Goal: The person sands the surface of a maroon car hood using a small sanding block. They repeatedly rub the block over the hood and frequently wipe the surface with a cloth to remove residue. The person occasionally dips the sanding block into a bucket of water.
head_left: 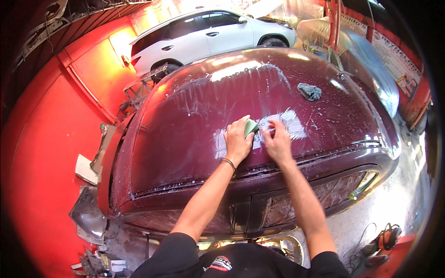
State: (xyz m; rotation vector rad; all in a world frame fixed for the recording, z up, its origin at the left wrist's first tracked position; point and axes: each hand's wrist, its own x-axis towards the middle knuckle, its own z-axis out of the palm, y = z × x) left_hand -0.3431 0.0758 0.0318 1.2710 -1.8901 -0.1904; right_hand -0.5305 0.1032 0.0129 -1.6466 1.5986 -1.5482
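Observation:
The maroon car roof (pixel 185 129) fills the middle, streaked with whitish wet residue and marked by a pale patch (pixel 289 120) under my hands. My left hand (pixel 238 141) grips a pale green pad or block (pixel 251 127) on the roof. Just right of it, my right hand (pixel 277 143) has bent, slightly parted fingers at the pale patch; whether anything small lies under its fingertips is unclear. A crumpled grey-blue cloth (pixel 309 91) rests on the roof, up and to the right.
A white car (pixel 213 37) stands beyond the roof. A red wall (pixel 51 139) is at left, with loose panels (pixel 88 213) beside it. A covered object (pixel 371 69) stands at back right. A tool with a cord (pixel 388 238) lies at lower right.

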